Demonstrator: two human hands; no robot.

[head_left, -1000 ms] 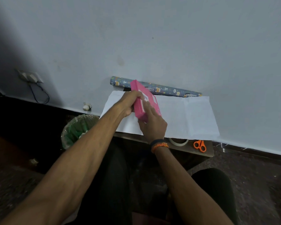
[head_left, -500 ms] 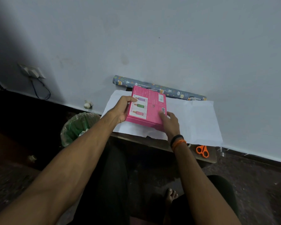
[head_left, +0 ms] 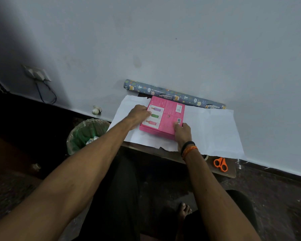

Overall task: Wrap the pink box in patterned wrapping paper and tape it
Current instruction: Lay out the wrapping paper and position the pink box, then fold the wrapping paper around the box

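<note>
Since 1 s ago the pink box [head_left: 165, 117] went from on-edge to flat on the white paper sheet [head_left: 214, 131], w/ left hand [head_left: 139, 113] gripping its left side, right hand [head_left: 182, 132] pinching the near corner. Placement looked done — folding and taping not yet started; paper roll [head_left: 174, 96] sat behind the box.

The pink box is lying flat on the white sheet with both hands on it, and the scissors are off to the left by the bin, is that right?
Not quite. The head view shows the scissors at the right, near the table's right end, not by the bin. The rest holds: the pink box lies flat on the white sheet, left hand and right hand on it.
</note>
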